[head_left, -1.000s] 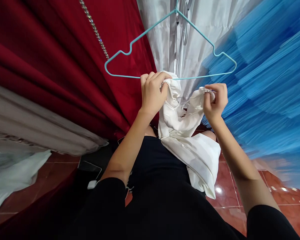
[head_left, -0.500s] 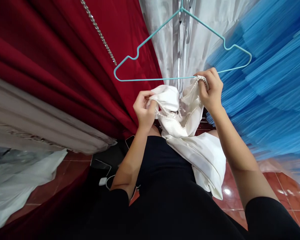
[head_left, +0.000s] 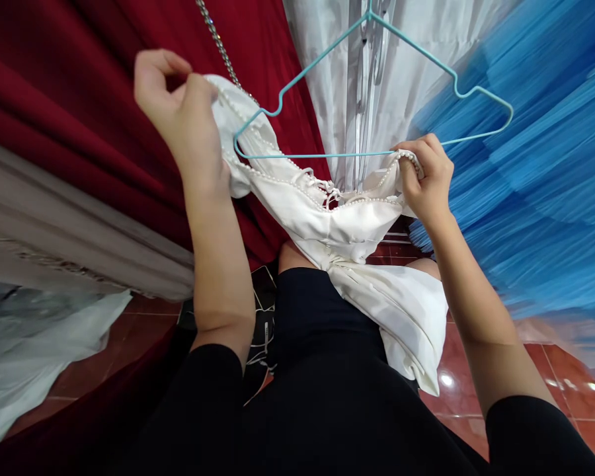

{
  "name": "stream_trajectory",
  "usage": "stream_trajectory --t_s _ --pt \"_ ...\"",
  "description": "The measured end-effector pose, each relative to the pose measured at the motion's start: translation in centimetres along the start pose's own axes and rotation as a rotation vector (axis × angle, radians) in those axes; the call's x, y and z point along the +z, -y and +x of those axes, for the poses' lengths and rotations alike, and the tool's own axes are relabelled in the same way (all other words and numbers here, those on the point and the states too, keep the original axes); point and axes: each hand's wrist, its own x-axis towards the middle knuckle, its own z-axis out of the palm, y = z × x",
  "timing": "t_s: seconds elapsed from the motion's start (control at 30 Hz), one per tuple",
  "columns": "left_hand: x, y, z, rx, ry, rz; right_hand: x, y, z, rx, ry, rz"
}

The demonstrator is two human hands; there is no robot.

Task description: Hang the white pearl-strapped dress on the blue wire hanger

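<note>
A white dress [head_left: 302,215] with pearl-beaded edging and lacing at the back lies partly over my lap, its upper part stretched between my hands. My left hand [head_left: 178,112], closed, pulls one beaded strap out past the left end of a light-blue hanger [head_left: 322,156]. That strap loops around the hanger's left corner. Near the right part of the hanger's lower bar, my right hand [head_left: 426,175] pinches the other beaded edge; the bar runs behind its fingers, and I cannot tell whether they also grip it. The hanger's hook is out of view.
Red fabric [head_left: 104,92] with a rhinestone chain [head_left: 218,43] hangs at the left, white fabric [head_left: 322,86] behind the hanger. Blue tulle [head_left: 535,172] fills the right side. White cables [head_left: 265,337] lie by my left leg, above red floor tiles [head_left: 461,370].
My left hand has swung up and left with the strap, past the hanger's left end, and the dress top is now spread wide. My right hand stays almost in place.
</note>
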Motion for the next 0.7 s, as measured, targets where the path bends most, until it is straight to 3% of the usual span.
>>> stream_trajectory --t_s 0.07,0.13,0.2,0.33,0.4,0.53,0.63,0.7 --pt "1.6 -2.7 0.8 -0.016 -0.001 -0.087 0.2 0.2 -0.2 -0.005 -0.011 0.008" --pt "3.1 -6.0 0.2 -0.042 0.152 -0.131 0.3 0.3 -0.3 -0.017 -0.026 0.013" --pt "4.1 -9.2 -1.4 -0.063 0.207 -0.082 0.3 0.3 -0.4 -0.019 -0.037 0.007" --pt "5.0 -14.3 -5.6 -0.008 0.120 0.068 -0.1 0.3 -0.3 -0.017 -0.033 0.004" --pt "5.5 -16.2 -7.7 0.012 0.228 0.027 -0.3 0.3 -0.2 -0.027 -0.033 0.010" --pt "6.6 -18.6 -10.3 0.020 0.560 -0.006 -0.2 0.6 -0.2 -0.035 -0.048 -0.003" --pt "7.1 -18.9 -10.5 0.006 0.646 -0.002 -0.4 0.9 -0.6 -0.055 -0.064 -0.072" --pt "7.1 -18.7 -10.1 -0.001 0.652 -0.026 -1.1 0.8 -1.1 -0.065 -0.183 -0.154"
